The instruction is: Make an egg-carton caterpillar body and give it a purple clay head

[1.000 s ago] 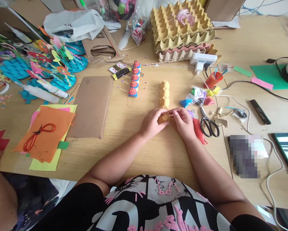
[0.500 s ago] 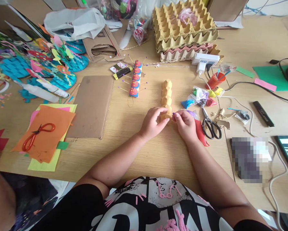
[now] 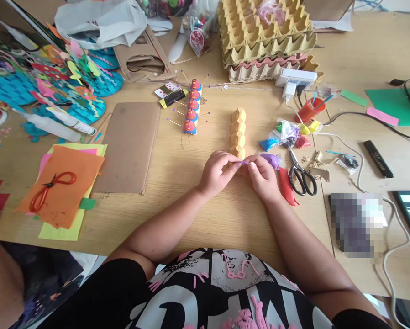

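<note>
And here are the two hands, nearly fingertip to fingertip: left hand (image 3: pixel 217 171) and right hand (image 3: pixel 264 177) both pinch a thin purple piece (image 3: pixel 243 162), thumbs against forefingers, the remaining fingers loosely curled. The piece is slim, and its long axis runs crosswise, from one hand to the other.

Now the key line-up! The egg-carton strip (image 3: pixel 238 132), a single row of yellow humps, lies directly beyond the fingertips, its long axis pointing straight away from the body, so piece and strip sit roughly square to each other. Its near end is tucked behind the fingers; whether they touch it, I cannot tell. It's close between the two, but the left fingertips look the nearer, more squarely in line with it.

Just past the right hand, a bag of purple material (image 3: pixel 270 160), then a red packet (image 3: pixel 287 186) and dark-handled scissors (image 3: pixel 302 179); farther out that way, small bags of coloured material (image 3: pixel 287 135) and an orange cup (image 3: pixel 310 110).

Over beyond the left hand, and well apart, a row of red-and-blue humps (image 3: pixel 192 107) bristles with pins, running much the same way as the strip. Farther left, a cardboard sheet (image 3: pixel 129 146) lies flat.
</note>
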{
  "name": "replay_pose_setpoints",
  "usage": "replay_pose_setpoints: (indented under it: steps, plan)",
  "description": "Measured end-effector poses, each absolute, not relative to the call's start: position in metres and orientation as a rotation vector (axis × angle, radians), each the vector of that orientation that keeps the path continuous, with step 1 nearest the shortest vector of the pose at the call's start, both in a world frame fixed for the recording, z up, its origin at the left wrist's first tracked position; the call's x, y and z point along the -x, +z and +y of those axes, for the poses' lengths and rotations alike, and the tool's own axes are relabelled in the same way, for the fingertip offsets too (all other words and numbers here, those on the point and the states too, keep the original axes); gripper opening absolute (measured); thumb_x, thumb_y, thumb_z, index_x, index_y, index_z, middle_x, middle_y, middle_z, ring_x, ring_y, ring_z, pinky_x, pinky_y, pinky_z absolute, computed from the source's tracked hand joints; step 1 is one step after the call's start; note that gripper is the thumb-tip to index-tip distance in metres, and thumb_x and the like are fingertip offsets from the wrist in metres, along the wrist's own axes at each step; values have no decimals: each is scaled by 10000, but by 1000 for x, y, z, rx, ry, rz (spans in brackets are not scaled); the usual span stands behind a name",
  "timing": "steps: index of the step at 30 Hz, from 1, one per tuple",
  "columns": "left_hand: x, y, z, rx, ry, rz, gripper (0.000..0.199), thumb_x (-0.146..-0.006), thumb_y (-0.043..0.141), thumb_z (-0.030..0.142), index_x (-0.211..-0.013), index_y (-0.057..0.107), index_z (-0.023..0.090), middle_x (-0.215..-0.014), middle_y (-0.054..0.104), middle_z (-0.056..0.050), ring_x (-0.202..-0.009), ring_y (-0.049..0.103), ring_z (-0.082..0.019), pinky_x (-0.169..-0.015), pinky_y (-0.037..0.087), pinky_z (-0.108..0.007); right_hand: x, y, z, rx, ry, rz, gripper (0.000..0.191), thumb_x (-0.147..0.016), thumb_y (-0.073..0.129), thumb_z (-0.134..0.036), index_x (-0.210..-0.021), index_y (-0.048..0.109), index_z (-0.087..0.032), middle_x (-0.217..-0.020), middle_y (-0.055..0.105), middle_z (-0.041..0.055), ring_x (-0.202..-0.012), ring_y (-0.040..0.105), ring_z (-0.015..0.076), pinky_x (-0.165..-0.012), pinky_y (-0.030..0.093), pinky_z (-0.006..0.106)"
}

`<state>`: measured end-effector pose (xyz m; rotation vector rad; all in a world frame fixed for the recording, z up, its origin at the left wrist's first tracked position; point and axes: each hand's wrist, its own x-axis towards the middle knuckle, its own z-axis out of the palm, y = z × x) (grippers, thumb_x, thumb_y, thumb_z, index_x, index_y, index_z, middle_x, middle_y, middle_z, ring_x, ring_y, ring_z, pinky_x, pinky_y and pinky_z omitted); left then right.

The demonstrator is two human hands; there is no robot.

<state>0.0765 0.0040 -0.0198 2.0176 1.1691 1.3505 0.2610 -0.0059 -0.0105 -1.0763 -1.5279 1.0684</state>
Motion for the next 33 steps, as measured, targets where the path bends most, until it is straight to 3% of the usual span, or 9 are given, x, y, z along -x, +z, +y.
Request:
replay_pose_setpoints:
  steps: [3,13,21,29,33]
  plan:
    - [-76,-20,3,-2014,1348,1179,268,-1081,604,445,-997,749,236,-958,804,-48,-935,700,-201,-910,534,-378,-260,-11,-6,1080,1068,-1526,468,-998,645,-689,-855,622,-244,-726,599,3,-675,528,168,-663,434,336]
    - [-77,-22,1,-2036,1318,1194,375,-1116,488,464,-865,652,240,-817,714,-42,-841,632,-204,-841,503,-367,-259,-5,-10,1156,1060,-1554,597,-1012,588,-727,-684,561,-228,-610,541,-8,-579,449,137,-598,378,322]
    - [-77,-22,2,-1886,1323,1196,306,-1084,568,477,-934,676,233,-913,757,-48,-914,680,-197,-891,544,-360,-259,-13,-3,1101,1195,-1354,512,-857,796,-734,-861,622,-253,-688,553,-19,-608,480,142,-553,384,291]
    - [-78,-21,2,-1714,1330,1137,296,-1043,656,485,-913,680,221,-883,746,-28,-868,679,-172,-858,539,-323,-260,-8,-4,1106,1186,-1402,575,-932,692,-756,-709,572,-240,-644,590,6,-603,507,145,-562,405,300]
    - [-78,-20,1,-1656,1278,1200,384,-1069,594,509,-820,621,219,-775,678,-6,-784,633,-159,-789,503,-308,-261,-7,-5,1173,1157,-1437,614,-937,655,-786,-675,597,-234,-586,557,-3,-548,457,132,-524,369,296]
